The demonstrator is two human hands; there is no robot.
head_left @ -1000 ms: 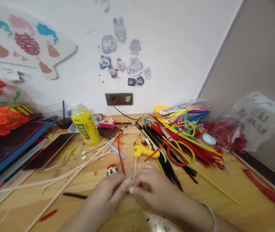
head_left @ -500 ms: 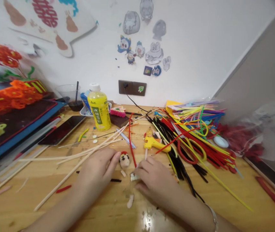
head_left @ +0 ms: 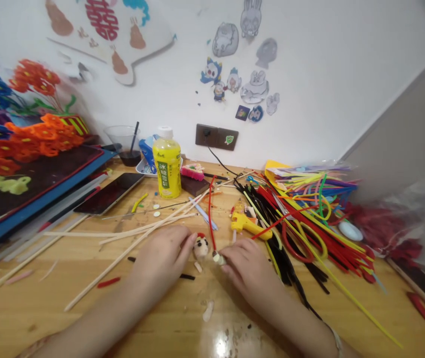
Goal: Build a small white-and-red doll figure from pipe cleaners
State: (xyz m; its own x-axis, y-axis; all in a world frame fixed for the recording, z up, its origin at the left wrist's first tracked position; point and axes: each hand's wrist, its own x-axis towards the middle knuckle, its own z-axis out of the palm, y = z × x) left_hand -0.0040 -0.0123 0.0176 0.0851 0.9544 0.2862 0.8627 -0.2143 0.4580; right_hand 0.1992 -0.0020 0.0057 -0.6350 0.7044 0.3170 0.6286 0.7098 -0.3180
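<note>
My left hand [head_left: 164, 254] is closed, its thumb and fingers pinching a small pale doll head [head_left: 201, 246] with dark eyes and a red top. Just to the right, the fingertips of my right hand [head_left: 249, 264] grip a small whitish piece [head_left: 218, 258], whose exact kind I cannot make out. A red pipe cleaner [head_left: 211, 214] runs from the back of the table down to that piece; whether they are joined is unclear. Below the head lies a short pale scrap [head_left: 198, 267]. Beyond my right hand rests a yellow glue gun [head_left: 248, 226].
Thin wooden sticks [head_left: 134, 238] cross the table at left, near a phone [head_left: 110, 194]. Behind stand a yellow drink bottle [head_left: 166, 169] and a plastic cup [head_left: 128, 149]. Bundles of coloured pipe cleaners [head_left: 332, 238] and scissors [head_left: 304, 243] lie at right. Orange pipe-cleaner flowers [head_left: 37, 141] sit far left.
The camera view has turned left, so everything appears farther right. My right hand has moved the whitish piece farther from me, nearer the doll head's level. My left hand keeps its hold.
</note>
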